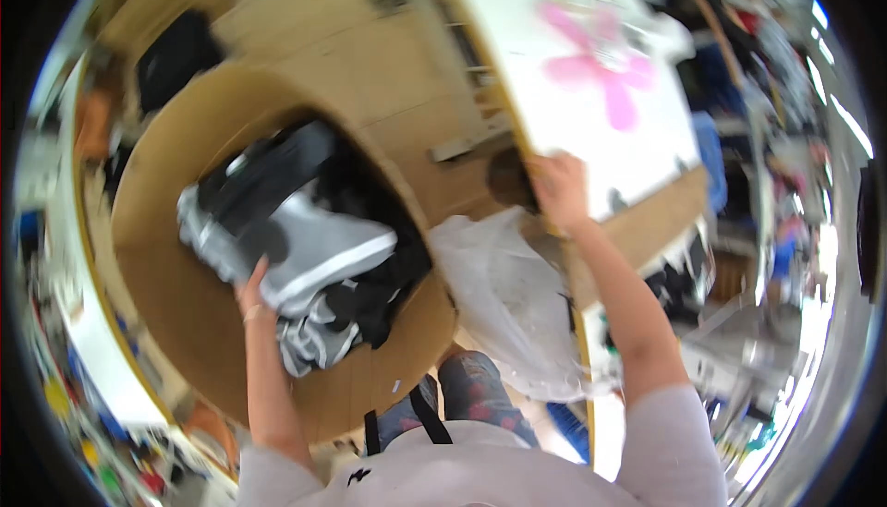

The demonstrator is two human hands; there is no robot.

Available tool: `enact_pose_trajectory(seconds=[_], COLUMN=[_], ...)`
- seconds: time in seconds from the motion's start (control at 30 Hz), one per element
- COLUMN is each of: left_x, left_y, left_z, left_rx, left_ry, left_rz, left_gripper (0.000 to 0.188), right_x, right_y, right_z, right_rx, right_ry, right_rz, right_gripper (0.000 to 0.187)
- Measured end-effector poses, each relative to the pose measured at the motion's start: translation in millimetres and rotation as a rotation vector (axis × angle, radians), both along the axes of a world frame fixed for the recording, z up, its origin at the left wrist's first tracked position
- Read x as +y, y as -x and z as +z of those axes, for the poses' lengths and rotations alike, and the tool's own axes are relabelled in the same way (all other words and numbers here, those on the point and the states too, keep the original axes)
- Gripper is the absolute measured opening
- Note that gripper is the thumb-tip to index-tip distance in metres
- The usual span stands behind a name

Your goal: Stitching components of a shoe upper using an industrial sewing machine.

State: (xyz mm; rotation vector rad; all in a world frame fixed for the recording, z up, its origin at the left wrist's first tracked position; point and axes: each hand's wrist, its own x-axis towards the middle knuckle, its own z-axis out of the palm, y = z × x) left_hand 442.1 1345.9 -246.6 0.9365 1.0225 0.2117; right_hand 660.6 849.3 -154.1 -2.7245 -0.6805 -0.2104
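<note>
My left hand [251, 293] reaches into a large cardboard box [166, 322] and is closed on the near left edge of a grey garment [319, 239] with a white band. Its thumb side shows on top; the other fingers are mostly hidden by cloth. Around the garment lie black clothes [374, 308] and a grey-and-white striped piece [319, 345]. My right hand [560, 188] is on the left edge of a white table [554, 119], its fingers bent around that edge. Motion blur softens both hands.
A translucent white plastic bag [504, 290] hangs between the box and the table. A pink flower shape [605, 64] marks the tabletop. A black item [176, 59] sits beyond the box. Another white table [106, 322] stands at the left, and cluttered shelves line the right.
</note>
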Motion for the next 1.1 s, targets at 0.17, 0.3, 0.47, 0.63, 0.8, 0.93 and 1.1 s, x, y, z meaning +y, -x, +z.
enact_pose_trajectory(seconds=[0.17, 0.3, 0.47, 0.63, 0.8, 0.93, 1.1], left_x=[0.1, -21.8, -91.1, -173.6, -252.7, -367.8, -559.4], left_y=[69.8, 103.5, 82.3, 15.0, -92.1, -201.1, -307.3], left_z=[127.5, 213.6, 288.4, 346.6, 426.0, 491.7, 531.9], left_rx=[0.057, 0.013, -0.106, -0.503, -0.416, -0.659, -1.013], left_ry=[0.002, -0.22, 0.009, 0.067, -0.46, -0.171, 0.426], left_rz=[-0.083, -0.106, -0.224, -0.59, -0.637, -0.691, -1.248], left_gripper=[0.051, 0.06, 0.062, 0.059, 0.048, 0.046, 0.035], right_x=[-3.8, -9.3, -118.2, -198.4, -212.7, -212.7, -215.0], right_y=[11.5, 62.5, 109.5, 133.1, 148.6, 148.4, 141.5], right_z=[12.3, 48.4, 72.9, 54.6, 46.8, 49.7, 55.5], right_rx=[-0.034, -0.013, 0.09, -0.041, 0.32, 0.298, 0.39], right_ry=[0.042, -0.184, -0.321, -0.163, -0.12, -0.123, 0.056], right_rz=[-0.078, -0.231, -0.668, -1.014, -1.021, -0.993, -0.908], right_gripper=[0.027, 0.038, 0.039, 0.042, 0.059, 0.069, 0.073])
